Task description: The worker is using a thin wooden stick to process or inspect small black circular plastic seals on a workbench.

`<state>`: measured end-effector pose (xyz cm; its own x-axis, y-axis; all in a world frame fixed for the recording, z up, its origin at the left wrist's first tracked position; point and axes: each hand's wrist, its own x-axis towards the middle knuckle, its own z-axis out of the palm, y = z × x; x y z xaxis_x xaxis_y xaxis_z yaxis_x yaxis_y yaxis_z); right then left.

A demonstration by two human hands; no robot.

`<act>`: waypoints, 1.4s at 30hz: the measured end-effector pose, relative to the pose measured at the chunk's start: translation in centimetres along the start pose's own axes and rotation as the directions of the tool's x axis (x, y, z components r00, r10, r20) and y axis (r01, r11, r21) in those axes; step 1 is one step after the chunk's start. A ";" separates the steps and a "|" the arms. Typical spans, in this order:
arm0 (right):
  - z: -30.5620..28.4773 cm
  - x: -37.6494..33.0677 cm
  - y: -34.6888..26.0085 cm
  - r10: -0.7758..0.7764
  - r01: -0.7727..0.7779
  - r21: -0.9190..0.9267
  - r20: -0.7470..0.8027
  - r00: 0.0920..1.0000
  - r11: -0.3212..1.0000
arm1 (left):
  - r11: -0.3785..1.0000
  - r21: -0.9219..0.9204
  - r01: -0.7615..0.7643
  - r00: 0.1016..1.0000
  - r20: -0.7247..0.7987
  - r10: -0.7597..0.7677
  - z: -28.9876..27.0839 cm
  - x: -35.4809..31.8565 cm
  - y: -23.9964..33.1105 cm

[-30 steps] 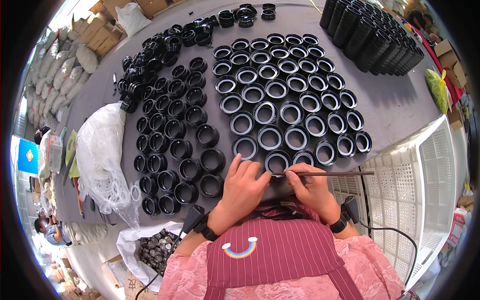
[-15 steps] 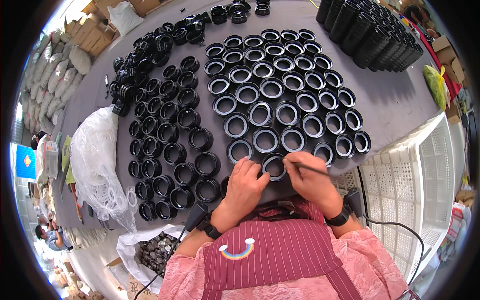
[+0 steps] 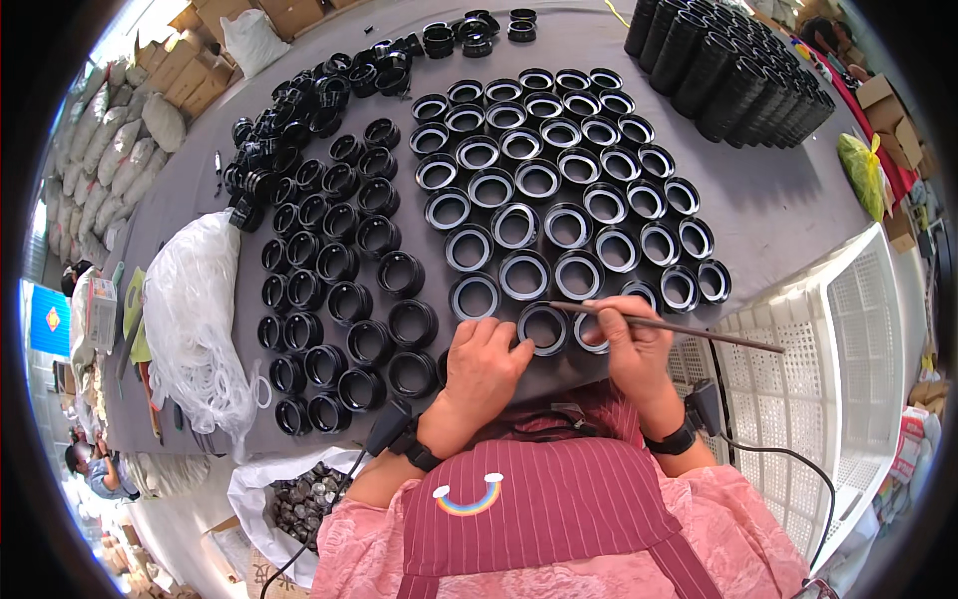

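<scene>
A black ring with a white inner band (image 3: 543,347) stands on the cloth at the near edge of the rows. Curled against its left side is my left hand (image 3: 481,364), thumb and fingertips at the rim. My right hand (image 3: 641,349) grips a thin dark stick (image 3: 718,336) that slants out to the right, its tip just above the ring's far rim. Behind my right fingers, another white-banded ring (image 3: 591,344) is partly hidden. Several more banded rings fill the rows beyond, such as this ring (image 3: 524,274).
Black rings without white bands (image 3: 413,324) stand in columns on the left, with a loose heap behind. A clear bag of white rings (image 3: 190,329) lies at the far left. Tall black ring stacks (image 3: 733,90) stand back right; a white crate (image 3: 788,399) is at right.
The stick has swung to reach well out to the right, and its tip now shows over the ring. My right hand has shifted slightly right, uncovering another banded ring beside it.
</scene>
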<state>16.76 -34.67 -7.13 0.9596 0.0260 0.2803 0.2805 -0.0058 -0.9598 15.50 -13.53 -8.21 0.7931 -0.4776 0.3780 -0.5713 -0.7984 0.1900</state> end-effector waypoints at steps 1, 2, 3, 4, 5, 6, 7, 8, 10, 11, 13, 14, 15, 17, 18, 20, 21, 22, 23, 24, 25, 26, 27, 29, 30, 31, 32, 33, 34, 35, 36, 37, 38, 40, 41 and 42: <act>-0.6 0.1 -0.7 -0.053 0.053 -0.011 -0.026 0.998 0.999 | 1.000 0.002 -0.004 1.000 0.000 0.004 -0.3 -0.1 0.2; -0.9 0.0 -1.2 -0.045 0.044 -0.032 -0.029 0.999 0.998 | 0.999 -0.044 0.028 0.999 0.017 -0.027 -0.7 -0.2 0.4; -1.1 -0.1 -1.3 -0.048 0.047 -0.034 -0.035 0.998 0.998 | 0.994 -0.092 0.057 0.998 0.035 -0.054 -0.9 -0.2 0.5; -1.3 -0.3 -1.4 -0.062 0.062 -0.011 -0.051 0.997 0.998 | 0.994 -0.093 0.051 0.998 0.034 -0.048 -1.1 -0.1 0.5; -1.4 -0.6 -1.5 -0.076 0.077 0.012 -0.066 0.995 0.997 | 0.959 -0.243 0.149 0.987 0.093 -0.130 -1.3 0.0 0.5; -1.3 -0.7 -1.8 -0.053 0.057 0.052 -0.084 0.995 0.997 | 0.891 -0.377 0.253 0.965 0.163 -0.205 -1.5 0.1 0.5; -1.3 -0.7 -1.8 -0.056 0.061 0.054 -0.083 0.995 0.997 | 0.893 -0.375 0.251 0.966 0.160 -0.205 -1.4 0.3 0.3; -1.3 -0.7 -1.7 -0.054 0.056 0.029 -0.070 0.996 0.998 | 0.865 -0.400 0.303 0.947 0.228 -0.226 -1.0 0.6 -0.1; -1.0 -0.8 -1.1 -0.050 0.051 0.012 -0.056 0.997 0.999 | 0.836 -0.414 0.359 0.922 0.299 -0.247 -0.7 0.9 -0.4; -0.8 -0.7 -0.5 -0.037 0.036 -0.003 -0.031 0.999 0.999 | 0.873 -0.297 0.387 0.903 0.316 -0.292 -0.6 1.1 -0.3; -0.5 -0.6 -0.3 -0.022 0.021 -0.022 -0.007 1.000 1.000 | 0.895 -0.179 0.409 0.882 0.327 -0.338 -0.6 1.5 -0.2; -0.2 -0.5 -0.4 -0.023 0.024 -0.070 0.021 1.000 0.997 | 0.901 -0.124 0.416 0.879 0.307 -0.364 -0.7 1.6 -0.2; 0.1 -0.3 -0.2 -0.024 0.030 -0.116 0.046 0.999 0.993 | 0.904 -0.068 0.422 0.877 0.284 -0.388 -0.6 1.7 -0.4; 0.6 -0.1 0.0 -0.032 0.041 -0.121 0.081 0.996 0.992 | 0.906 -0.110 0.408 0.906 0.172 -0.386 -1.3 1.3 -0.9; 0.9 0.0 -0.1 -0.037 0.051 -0.130 0.112 0.993 0.990 | 0.910 -0.154 0.384 0.923 0.059 -0.380 -1.8 1.0 -1.4; 1.9 0.4 -0.1 -0.065 0.086 -0.136 0.152 0.986 0.987 | 0.922 -0.120 0.369 0.929 0.009 -0.370 -3.1 0.7 -2.8; 2.7 0.7 -0.1 -0.062 0.082 -0.129 0.157 0.986 0.988 | 0.930 -0.087 0.357 0.931 -0.042 -0.361 -3.7 0.2 -3.5; 3.5 1.1 -0.1 -0.075 0.103 -0.136 0.197 0.978 0.985 | 0.929 -0.068 0.363 0.931 -0.011 -0.364 -3.6 -0.4 -4.3; 4.4 1.5 0.0 -0.088 0.124 -0.144 0.236 0.968 0.982 | 0.928 -0.063 0.368 0.929 -0.008 -0.370 -3.6 -0.6 -4.7; 5.4 2.0 0.2 -0.107 0.142 -0.132 0.243 0.964 0.981 | 0.937 -0.045 0.346 0.938 -0.002 -0.346 -3.7 -0.5 -5.0; 6.0 2.6 0.2 -0.105 0.140 -0.129 0.249 0.963 0.982 | 0.946 -0.027 0.322 0.947 0.004 -0.322 -3.8 -0.6 -5.3; 6.5 3.2 0.3 -0.101 0.154 -0.164 0.293 0.951 0.974 | 0.946 -0.023 0.324 0.946 0.002 -0.324 -3.4 -0.7 -5.5; 7.0 3.5 0.3 -0.094 0.168 -0.200 0.337 0.937 0.965 | 0.944 -0.024 0.329 0.944 0.003 -0.329 -3.2 -0.7 -5.7; 7.8 3.8 0.6 -0.070 0.141 -0.188 0.344 0.937 0.972 | 0.959 0.006 0.283 0.959 -0.003 -0.283 -2.8 -0.6 -5.9; 8.1 3.9 0.8 -0.074 0.152 -0.198 0.352 0.933 0.968 | 0.961 0.023 0.274 0.962 -0.001 -0.274 -2.6 -0.5 -6.0; 8.3 4.0 1.0 -0.079 0.162 -0.208 0.360 0.929 0.964 | 0.960 0.021 0.279 0.960 0.000 -0.279 -2.6 -0.5 -6.1; 8.4 4.1 1.1 -0.075 0.160 -0.210 0.364 0.929 0.964 | 0.963 0.035 0.267 0.963 0.008 -0.268 -2.5 -0.5 -6.2; 8.4 4.1 1.2 -0.075 0.165 -0.230 0.357 0.931 0.959 | 0.966 0.050 0.255 0.967 0.016 -0.256 -2.5 -0.5 -6.3; 8.4 4.1 1.3 -0.075 0.170 -0.250 0.350 0.934 0.953 | 0.965 0.047 0.257 0.966 0.016 -0.258 -2.5 -0.5 -6.4; 8.3 4.2 1.2 -0.073 0.169 -0.252 0.351 0.933 0.953 | 0.969 0.054 0.241 0.970 0.012 -0.242 -2.5 -0.4 -6.4; 8.1 4.3 1.2 -0.039 0.145 -0.281 0.352 0.935 0.949 | 0.972 0.061 0.226 0.974 0.009 -0.227 -2.4 -0.4 -6.5; 7.9 4.4 1.0 -0.006 0.122 -0.309 0.352 0.936 0.943 | 0.972 0.059 0.229 0.973 0.008 -0.230 -2.4 -0.4 -6.6; 7.8 4.6 0.8 -0.005 0.123 -0.310 0.355 0.935 0.943 | 0.972 0.071 0.222 0.974 0.031 -0.225 -2.3 -0.5 -6.6; 7.7 5.6 0.2 0.044 0.146 -0.458 0.378 0.925 0.877 | 0.973 0.083 0.217 0.974 0.050 -0.222 -2.2 -0.6 -6.8; 7.9 6.1 0.3 0.043 0.149 -0.457 0.382 0.923 0.877 | 0.974 0.081 0.209 0.976 0.051 -0.214 -2.1 -0.6 -6.9; 7.9 6.7 0.3 0.031 0.140 -0.461 0.345 0.938 0.876 | 0.977 0.077 0.198 0.978 0.051 -0.202 -2.1 -0.5 -6.9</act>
<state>23.06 -26.57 -5.61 0.9008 0.3692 0.2286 0.3913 -0.4621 -0.7958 18.60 -7.02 -7.83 0.9020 -0.3243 0.2851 -0.3850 -0.9030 0.1909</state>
